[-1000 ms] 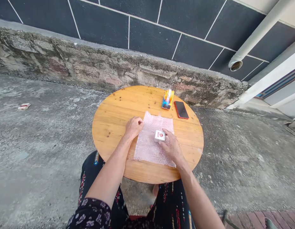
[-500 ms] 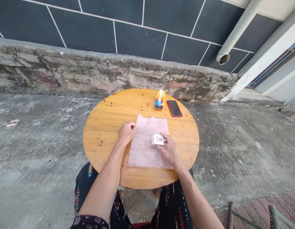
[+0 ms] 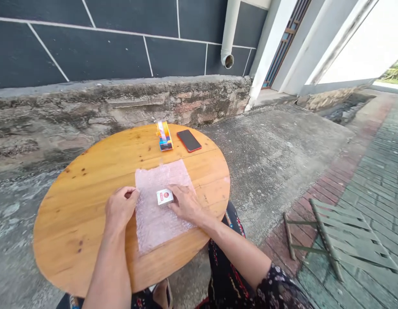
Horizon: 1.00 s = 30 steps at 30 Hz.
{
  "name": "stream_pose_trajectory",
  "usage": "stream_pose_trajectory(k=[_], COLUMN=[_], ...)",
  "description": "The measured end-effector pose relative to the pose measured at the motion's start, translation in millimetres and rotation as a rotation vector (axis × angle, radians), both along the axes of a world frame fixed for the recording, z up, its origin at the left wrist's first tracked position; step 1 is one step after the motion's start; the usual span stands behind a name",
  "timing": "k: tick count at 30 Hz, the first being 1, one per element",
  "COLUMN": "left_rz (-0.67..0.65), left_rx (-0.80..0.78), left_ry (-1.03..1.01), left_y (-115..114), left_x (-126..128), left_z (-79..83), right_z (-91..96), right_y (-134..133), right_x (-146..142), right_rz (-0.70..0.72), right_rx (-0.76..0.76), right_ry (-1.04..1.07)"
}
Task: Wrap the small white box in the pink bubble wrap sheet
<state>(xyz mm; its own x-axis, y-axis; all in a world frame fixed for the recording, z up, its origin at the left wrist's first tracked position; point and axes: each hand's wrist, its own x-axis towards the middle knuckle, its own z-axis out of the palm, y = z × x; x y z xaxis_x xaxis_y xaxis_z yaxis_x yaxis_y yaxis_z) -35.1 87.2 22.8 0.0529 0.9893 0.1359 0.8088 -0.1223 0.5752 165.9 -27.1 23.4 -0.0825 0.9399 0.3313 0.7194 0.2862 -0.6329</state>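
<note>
A sheet of pinkish bubble wrap (image 3: 153, 234) lies flat on the round wooden table (image 3: 86, 184). On its upper middle is a small white box (image 3: 164, 197) with red print on top. My right hand (image 3: 185, 202) grips the box from its right side, thumb and fingers around that end. My left hand (image 3: 121, 206) is closed at the sheet's left edge, thumb and forefinger pinched on it.
A yellow and blue tape dispenser (image 3: 164, 135) and a red-edged phone (image 3: 189, 140) lie at the table's far side. Beyond stand a stone ledge (image 3: 134, 107) and a drainpipe (image 3: 230, 30). A folding stool (image 3: 347, 236) stands on the paving at right.
My view has swung to the right, so the table appears further left and the stool shows. Both hands keep about the same place on the bubble wrap and box.
</note>
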Motion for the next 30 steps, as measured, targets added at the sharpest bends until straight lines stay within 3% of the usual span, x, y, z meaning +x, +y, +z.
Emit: stream_pose_trajectory(k=[13, 30], left_rz=[-0.009, -0.014], left_rx=[0.057, 0.062], left_ry=[-0.052, -0.085], left_y=[-4, -9], left_x=[4, 8], left_z=[0.5, 6.3], right_z=[-10.7, -8.8], right_y=[-1, -4], right_x=[3, 4], right_rz=[-0.007, -0.056], right_rx=[0.019, 0.045], right_ry=[0.057, 0.074])
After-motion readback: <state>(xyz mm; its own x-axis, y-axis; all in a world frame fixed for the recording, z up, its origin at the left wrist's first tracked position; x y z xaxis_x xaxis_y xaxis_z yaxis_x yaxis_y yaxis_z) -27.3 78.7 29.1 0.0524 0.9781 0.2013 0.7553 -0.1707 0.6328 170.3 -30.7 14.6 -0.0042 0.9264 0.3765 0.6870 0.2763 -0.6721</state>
